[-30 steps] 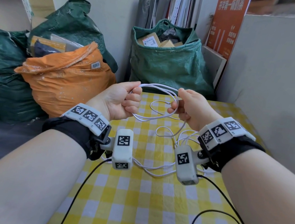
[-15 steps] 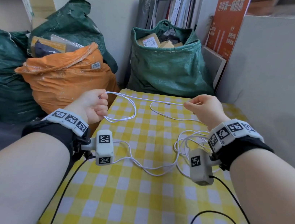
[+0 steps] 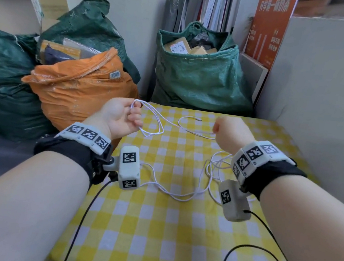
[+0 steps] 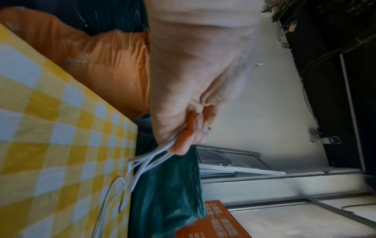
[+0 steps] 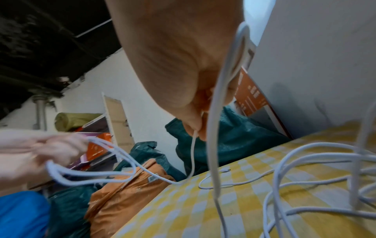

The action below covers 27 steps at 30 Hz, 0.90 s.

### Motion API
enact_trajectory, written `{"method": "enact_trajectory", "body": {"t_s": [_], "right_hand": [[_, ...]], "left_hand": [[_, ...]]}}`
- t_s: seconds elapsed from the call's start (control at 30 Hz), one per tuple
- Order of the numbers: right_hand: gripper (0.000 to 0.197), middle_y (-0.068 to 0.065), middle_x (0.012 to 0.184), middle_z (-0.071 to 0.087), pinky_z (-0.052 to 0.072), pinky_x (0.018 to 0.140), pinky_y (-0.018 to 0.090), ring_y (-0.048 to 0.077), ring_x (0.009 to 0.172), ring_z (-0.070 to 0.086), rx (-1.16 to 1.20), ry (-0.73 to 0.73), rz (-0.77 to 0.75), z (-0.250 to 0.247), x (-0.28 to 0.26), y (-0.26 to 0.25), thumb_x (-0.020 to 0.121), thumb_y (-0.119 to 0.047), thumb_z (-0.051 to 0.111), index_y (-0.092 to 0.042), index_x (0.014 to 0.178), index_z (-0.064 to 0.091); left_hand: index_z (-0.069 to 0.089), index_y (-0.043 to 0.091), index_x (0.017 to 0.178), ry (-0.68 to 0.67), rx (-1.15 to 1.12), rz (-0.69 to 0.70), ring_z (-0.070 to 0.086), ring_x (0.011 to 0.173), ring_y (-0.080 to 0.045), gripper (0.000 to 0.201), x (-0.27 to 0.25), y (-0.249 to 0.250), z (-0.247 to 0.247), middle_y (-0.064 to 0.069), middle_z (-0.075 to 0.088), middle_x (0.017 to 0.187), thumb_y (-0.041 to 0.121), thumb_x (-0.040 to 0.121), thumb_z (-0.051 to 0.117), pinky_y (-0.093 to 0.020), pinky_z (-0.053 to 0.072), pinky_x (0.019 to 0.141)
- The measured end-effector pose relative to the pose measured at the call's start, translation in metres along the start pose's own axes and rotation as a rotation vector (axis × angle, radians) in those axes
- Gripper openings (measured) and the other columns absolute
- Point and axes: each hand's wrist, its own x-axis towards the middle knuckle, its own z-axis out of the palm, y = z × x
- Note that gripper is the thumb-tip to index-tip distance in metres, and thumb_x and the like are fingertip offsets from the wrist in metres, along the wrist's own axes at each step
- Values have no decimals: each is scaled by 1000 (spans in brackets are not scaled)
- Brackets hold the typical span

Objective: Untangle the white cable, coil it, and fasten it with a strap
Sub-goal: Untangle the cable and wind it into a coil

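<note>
Two hands up over the yellow-checked tablecloth (image 3: 153, 227), seen from the head camera. Left hand (image 3: 119, 118) held off the table's left edge, fingers curled round a few loops of the white cable (image 3: 156, 126); the loops hang from the fist toward the cloth. Right hand (image 3: 230, 132) fisted, knuckles to the camera, a strand of the cable running in at its left side. Loose cable end with its plug (image 3: 199, 120) lies on the cloth between the hands, far side. More cable sprawls on the cloth near the right wrist. Orange sack (image 3: 79, 90) and green sack (image 3: 200, 79) stand beyond the table.

Left wrist view: left hand (image 4: 193, 90), fingertips pinched shut on several cable strands (image 4: 146, 162) that fan out toward the cloth.

Right wrist view: right hand (image 5: 183, 77), thumb and finger pinching one thin strand (image 5: 193, 153), which droops, then rises to the blurred left hand (image 5: 40, 151). A nearer strand crosses the frame; tangled loops lie on the cloth at right.
</note>
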Motion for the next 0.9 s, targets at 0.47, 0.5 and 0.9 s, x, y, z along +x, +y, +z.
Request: {"method": "enact_trajectory", "body": {"t_s": [0.47,0.5,0.9], "right_hand": [[13,-1,63,62,40,42,11,9,50,56,456,-159,-313,-11,-20,-51,75,-11,77,-12,75,64],[19,-1,60,61,38,38,10,8,47,55,525,-128,-292,-11,-19,-51,72,-13,79,-12,72,60],[30,-9,56,54,37,48,14,1,44,44,662,141,-231,-18,-11,-38,71,-17,80,-21,61,52]], "left_hand": [[47,7,71,-201,388,174,65,70,-29,26,-9,-26,58,-17,64,80,3,96,40,-37,56,66],[46,7,71,-188,426,184,65,68,-28,26,-10,-28,59,-15,63,78,3,96,41,-39,56,69],[42,16,72,-211,865,82,23,40,-11,32,-12,-39,54,-1,27,54,21,102,30,-24,22,46]]}}
